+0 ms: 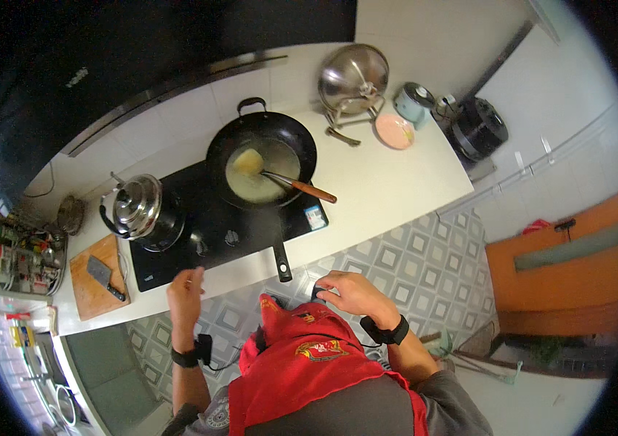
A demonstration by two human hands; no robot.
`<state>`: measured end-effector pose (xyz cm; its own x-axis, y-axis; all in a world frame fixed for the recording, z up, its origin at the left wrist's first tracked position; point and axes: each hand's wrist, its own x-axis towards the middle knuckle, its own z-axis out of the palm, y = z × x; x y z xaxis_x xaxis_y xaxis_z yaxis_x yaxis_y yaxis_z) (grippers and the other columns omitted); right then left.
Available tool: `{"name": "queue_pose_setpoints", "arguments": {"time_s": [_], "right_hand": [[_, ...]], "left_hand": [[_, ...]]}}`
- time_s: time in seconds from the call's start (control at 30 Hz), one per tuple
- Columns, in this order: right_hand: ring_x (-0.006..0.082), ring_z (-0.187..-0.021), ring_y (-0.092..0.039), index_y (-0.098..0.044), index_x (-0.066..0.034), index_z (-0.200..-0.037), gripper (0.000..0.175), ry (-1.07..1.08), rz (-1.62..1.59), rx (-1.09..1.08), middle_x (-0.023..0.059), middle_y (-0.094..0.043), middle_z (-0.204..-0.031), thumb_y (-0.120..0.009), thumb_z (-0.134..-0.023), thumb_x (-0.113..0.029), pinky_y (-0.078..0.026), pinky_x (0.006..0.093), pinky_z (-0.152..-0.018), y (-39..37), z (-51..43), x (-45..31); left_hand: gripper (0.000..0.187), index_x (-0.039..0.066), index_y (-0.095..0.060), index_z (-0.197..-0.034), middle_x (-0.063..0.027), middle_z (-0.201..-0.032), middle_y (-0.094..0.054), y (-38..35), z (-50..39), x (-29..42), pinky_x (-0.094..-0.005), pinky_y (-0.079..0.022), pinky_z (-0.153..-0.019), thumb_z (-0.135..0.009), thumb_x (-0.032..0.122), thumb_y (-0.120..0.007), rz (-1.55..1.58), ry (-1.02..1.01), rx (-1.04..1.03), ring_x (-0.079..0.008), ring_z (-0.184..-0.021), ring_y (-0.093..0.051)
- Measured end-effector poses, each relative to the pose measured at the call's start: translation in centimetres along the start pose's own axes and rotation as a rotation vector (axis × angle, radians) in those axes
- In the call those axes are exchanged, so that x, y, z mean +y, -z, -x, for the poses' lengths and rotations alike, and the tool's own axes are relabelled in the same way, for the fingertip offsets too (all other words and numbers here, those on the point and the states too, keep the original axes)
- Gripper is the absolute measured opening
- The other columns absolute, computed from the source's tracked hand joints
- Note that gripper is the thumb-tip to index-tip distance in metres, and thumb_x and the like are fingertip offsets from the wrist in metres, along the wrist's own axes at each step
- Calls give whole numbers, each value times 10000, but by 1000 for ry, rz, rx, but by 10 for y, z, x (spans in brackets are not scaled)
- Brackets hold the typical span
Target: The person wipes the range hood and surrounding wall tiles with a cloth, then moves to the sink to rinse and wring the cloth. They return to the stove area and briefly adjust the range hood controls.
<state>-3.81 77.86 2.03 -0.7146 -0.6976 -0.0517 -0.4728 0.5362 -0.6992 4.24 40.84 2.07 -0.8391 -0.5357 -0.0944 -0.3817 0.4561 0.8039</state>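
My left hand [185,294], loosely curled, hangs by the front edge of the black glass gas hob [216,256]; I see nothing in it. In front of my red apron [309,349] is my right hand [355,294], thumb and fingers slightly apart, seemingly holding nothing. A black wok [301,141] sits on the hob's right burner, its long handle [282,264] pointing towards me. Inside is cloudy liquid [254,185] with a pale yellowish piece [248,162]. A wooden-handled spatula [314,192] leans on the wok's rim, its head partly in the liquid.
A steel kettle [137,207] stands on the left burner. At far left, a cleaver [103,275] lies on a wooden cutting board [83,297]. Right of the wok are a pot lid [353,76] on a stand, a pink plate [394,132], a small blue pot [412,106] and a black cooker [480,128].
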Motion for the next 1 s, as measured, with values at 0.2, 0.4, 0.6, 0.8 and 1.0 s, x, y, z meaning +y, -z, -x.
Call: {"name": "queue_pose_setpoints", "arguments": {"time_s": [0.2,0.4,0.6,0.8,1.0], "right_hand": [[396,-932,-665,-692,-20,-1083,306,-147,-24,-8,189,-697,-1036,-660,-918,-276,-537,463,-816,-4,38,6],[400,-936,-666,-695,-19,-1095,315,-241,-66,57,195,-701,-1038,-673,-914,-276,-535,464,-811,3,75,31],[383,-886,-671,-682,1,-1099,314,-274,-78,112,197,-698,-978,-704,-900,-240,-536,445,-761,23,124,80],[417,-947,-663,-696,-9,-1102,325,-371,-67,182,208,-701,-1045,-679,-904,-267,-537,472,-826,72,203,154],[430,-951,-654,-696,-5,-1101,321,-474,-10,195,211,-696,-1045,-679,-904,-259,-533,487,-824,118,274,203]], "left_hand": [[229,-3,-716,-1051,-148,-933,-716,-51,24,6,-324,-525,-700,-948,199,-680,102,-162,-227,-232,-773,-670],[167,10,-715,-1020,-164,-987,-710,-82,24,64,-368,-545,-755,-884,98,-675,-14,-547,-375,-338,-859,-675],[140,-5,-705,-1004,-151,-958,-708,-142,55,110,-358,-531,-743,-917,96,-662,-83,-693,-434,-291,-854,-676],[175,-8,-706,-1013,-164,-936,-706,-237,103,151,-352,-524,-678,-942,147,-673,-204,-805,-479,-299,-815,-682],[190,1,-713,-1012,-162,-929,-706,-322,132,199,-370,-526,-682,-944,175,-675,-168,-629,-620,-315,-811,-681]]}}
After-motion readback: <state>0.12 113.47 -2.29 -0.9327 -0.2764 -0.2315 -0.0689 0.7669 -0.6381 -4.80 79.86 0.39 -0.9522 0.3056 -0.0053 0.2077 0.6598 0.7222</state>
